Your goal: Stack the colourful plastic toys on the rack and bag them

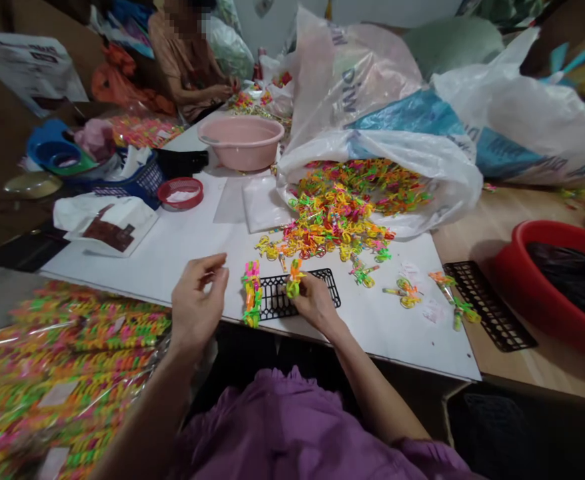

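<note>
My right hand [316, 303] rests on a black plastic grid tray [277, 297] on the white board [182, 253] and pinches a small cluster of neon plastic pieces [294, 279]. A row of the same neon pieces [252, 293] stands along the tray's left edge. My left hand [198, 300] hovers just left of that row with fingers curled and thumb meeting fingertips; whether anything is in them is hidden. A heap of loose neon pieces [337, 220] spills from a white plastic bag [422, 167] just beyond the tray.
A second black grid tray [487, 303] and a red tub [557, 280] sit at the right. Packed neon bundles in clear film [47, 373] lie at my left. A pink basin [242, 141], a small red bowl [180, 193] and another seated person [187, 60] are at the back.
</note>
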Motion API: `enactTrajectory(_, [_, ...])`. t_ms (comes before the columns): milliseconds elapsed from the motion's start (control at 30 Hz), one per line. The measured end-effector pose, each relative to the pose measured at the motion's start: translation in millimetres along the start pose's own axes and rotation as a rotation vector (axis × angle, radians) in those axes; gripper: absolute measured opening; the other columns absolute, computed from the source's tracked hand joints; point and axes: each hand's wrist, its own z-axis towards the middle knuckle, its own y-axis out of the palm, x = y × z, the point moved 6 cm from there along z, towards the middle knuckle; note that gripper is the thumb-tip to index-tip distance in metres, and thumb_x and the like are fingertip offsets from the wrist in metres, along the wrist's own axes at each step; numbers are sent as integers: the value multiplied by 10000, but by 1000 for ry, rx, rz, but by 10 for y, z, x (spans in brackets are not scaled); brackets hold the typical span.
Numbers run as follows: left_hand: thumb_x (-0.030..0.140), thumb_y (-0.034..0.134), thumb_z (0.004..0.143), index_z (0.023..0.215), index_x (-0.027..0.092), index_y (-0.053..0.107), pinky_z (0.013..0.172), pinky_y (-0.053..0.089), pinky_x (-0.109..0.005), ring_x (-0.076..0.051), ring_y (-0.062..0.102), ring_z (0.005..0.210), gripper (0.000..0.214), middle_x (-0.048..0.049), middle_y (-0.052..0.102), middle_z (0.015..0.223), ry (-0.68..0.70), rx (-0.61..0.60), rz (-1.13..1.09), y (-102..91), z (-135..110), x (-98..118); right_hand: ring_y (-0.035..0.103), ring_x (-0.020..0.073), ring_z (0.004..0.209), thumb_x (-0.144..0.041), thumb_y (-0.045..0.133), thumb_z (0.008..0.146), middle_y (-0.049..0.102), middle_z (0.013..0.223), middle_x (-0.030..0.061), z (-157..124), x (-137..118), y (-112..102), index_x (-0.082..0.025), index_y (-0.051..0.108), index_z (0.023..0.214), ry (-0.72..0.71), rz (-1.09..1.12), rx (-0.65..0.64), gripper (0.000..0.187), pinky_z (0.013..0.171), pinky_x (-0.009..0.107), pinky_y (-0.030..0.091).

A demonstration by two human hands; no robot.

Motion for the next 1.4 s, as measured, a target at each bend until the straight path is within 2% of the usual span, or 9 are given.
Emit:
enactTrajectory(133, [289, 522, 817, 983, 192, 622, 711, 506, -281, -142, 582, 808, 216, -37, 596, 941, 99, -186, 151, 103, -60, -159, 569, 139, 661, -93, 499, 724, 625, 705, -6, 94, 274, 411, -181, 620, 778, 31, 101, -94, 159, 597, 208, 390])
enactTrajectory(233, [260, 512, 825, 1021, 192, 606, 816, 482, -319, -171, 566, 933, 228, -55, 597, 1011, 260, -334, 233, 339, -41, -156, 591, 151, 757, -117, 500, 752, 653, 827, 7, 227, 250, 523, -191, 615, 930, -3, 135, -45, 225, 663, 220, 414])
enactTrajectory(333, [217, 486, 831, 1008, 176, 600, 874, 452, -363, -200, 550, 969, 215, -69, 615, 985, 382, -495, 350, 564, 5, -158, 584, 154, 791, -124, 501, 769, 644, 852, 24, 346, 152, 619, -175, 602, 930, -40, 33, -72, 196, 701, 227, 411])
enactTrajectory(433, [176, 459, 833, 1001, 182, 599, 856, 453, -360, -204, 558, 936, 219, -67, 629, 941, 420, -551, 428, 658, 35, -183, 567, 163, 839, -139, 472, 806, 616, 894, 53, 373, 93, 685, -157, 578, 931, -76, -158, -112, 165, 730, 242, 404])
enactTrajectory(633, [273, 510, 842, 1096, 189, 569, 850, 448, -344, -204, 566, 954, 273, -71, 629, 988, 470, -567, 355, 731, -5, -170, 570, 176, 860, -162, 451, 836, 593, 960, 83, 333, 60, 683, -143, 530, 1027, -84, -370, -233, 208, 730, 255, 404])
enactTrajectory(800, [246, 461, 874, 989, 206, 628, 811, 452, -332, -192, 588, 863, 207, -58, 648, 874, 445, -534, 345, 786, -41, -228, 585, 172, 801, -158, 371, 871, 592, 959, 82, 310, 32, 657, -152, 526, 1016, -57, -466, -238, 212, 690, 258, 406])
enactTrajectory(1133, [152, 406, 882, 1070, 179, 574, 783, 467, -324, -190, 585, 856, 254, -65, 651, 923, 645, -426, 549, 527, -208, -328, 605, 159, 739, -108, 395, 849, 607, 929, 70, 261, -80, 943, -162, 547, 977, -65, -501, -265, 205, 634, 246, 408])
enactTrajectory(1267, [161, 414, 886, 1034, 169, 573, 787, 470, -324, -182, 585, 851, 217, -59, 647, 893, 665, -455, 549, 517, -170, -309, 609, 157, 823, -190, 463, 862, 645, 897, 71, 434, -124, 680, -160, 588, 946, -116, -352, -216, 153, 718, 237, 420])
enactTrajectory(1400, [211, 429, 894, 1003, 186, 584, 803, 465, -322, -174, 593, 847, 191, -51, 651, 876, 670, -433, 468, 533, -166, -248, 619, 209, 847, -303, 515, 849, 660, 921, 132, 734, 35, 321, -136, 614, 950, 106, -532, -74, 218, 708, 285, 424])
